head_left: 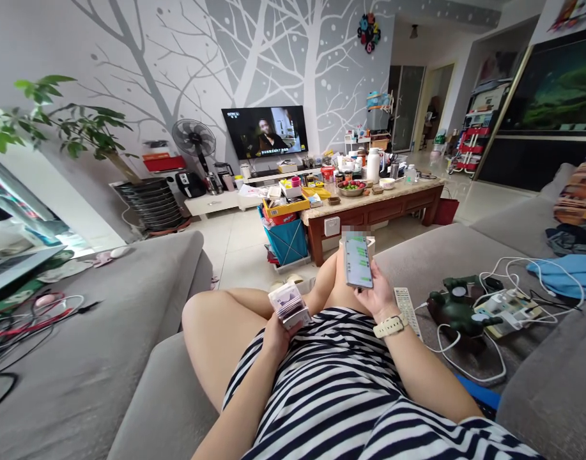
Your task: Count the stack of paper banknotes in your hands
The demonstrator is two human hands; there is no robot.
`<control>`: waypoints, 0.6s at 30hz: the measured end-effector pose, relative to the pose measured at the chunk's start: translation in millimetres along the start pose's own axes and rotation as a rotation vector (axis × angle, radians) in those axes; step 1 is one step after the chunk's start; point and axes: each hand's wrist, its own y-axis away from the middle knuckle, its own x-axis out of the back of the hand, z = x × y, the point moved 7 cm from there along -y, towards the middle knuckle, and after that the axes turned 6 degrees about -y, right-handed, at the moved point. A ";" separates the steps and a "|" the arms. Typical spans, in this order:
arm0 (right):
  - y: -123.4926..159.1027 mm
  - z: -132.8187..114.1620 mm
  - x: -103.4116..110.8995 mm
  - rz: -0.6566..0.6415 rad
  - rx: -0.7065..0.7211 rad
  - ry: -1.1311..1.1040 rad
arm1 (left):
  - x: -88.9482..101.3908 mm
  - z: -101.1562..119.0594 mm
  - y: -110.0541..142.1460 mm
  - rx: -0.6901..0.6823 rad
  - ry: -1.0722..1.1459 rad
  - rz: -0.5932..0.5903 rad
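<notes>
A thick wad of purplish-white banknotes [289, 305] is gripped in my left hand [279, 333], just above my lap. My right hand [377, 292] is closed around a smartphone [358, 260], held tilted with its screen facing me. Green message bubbles show on that screen, and its top edge is blurred out. A pale watch [390, 326] circles my right wrist. Beside that wrist, a white remote control [408, 312] lies on the grey sofa. My crossed legs and striped clothing are below both hands.
A dark green figure [458, 306] and a power strip [508, 313] with tangled white cables lie at right. Ahead is a cluttered coffee table [316, 220] beside a blue bin [285, 241]. Cables [34, 322] and a laptop [22, 271] rest on the left sofa section.
</notes>
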 end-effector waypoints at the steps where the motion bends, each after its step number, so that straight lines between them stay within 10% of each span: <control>1: 10.4 8.2 -12.6 -0.071 -0.079 -0.034 | 1.3 1.1 -0.6 -0.020 -0.006 0.004; 7: 72.4 34.5 -71.3 -0.403 -0.432 -0.043 | 3.4 -1.1 -7.7 -0.050 -0.055 -0.013; 18: 110.5 33.0 -114.2 -0.447 -0.361 0.113 | 6.6 -11.5 -16.5 -0.047 -0.021 -0.082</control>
